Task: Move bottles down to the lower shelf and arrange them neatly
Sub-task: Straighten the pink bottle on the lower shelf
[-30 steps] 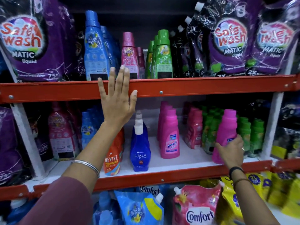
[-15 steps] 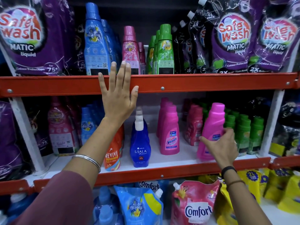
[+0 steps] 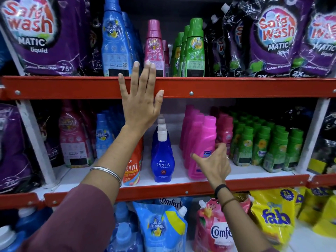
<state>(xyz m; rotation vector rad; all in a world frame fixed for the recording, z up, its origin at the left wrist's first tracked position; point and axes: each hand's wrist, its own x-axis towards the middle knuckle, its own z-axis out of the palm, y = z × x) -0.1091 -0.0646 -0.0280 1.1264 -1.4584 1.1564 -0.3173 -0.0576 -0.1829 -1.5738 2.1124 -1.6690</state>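
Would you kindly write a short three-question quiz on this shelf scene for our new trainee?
1. True or false: the left hand lies flat on the red shelf rail.
2. The right hand is at which bottle: A) pink bottle, B) blue Ujala bottle, C) green Comfort bottle?
3. What brand is on the purple pouches on the top shelf?

Key: 1 true; 2 A; 3 Safewash.

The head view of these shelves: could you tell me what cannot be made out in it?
- Pink bottle: the right hand covers its label.
- Revive bottle: the left forearm hides its left part.
- Comfort pouch: cut off by the bottom edge.
- Rear bottle rows: hidden by those in front.
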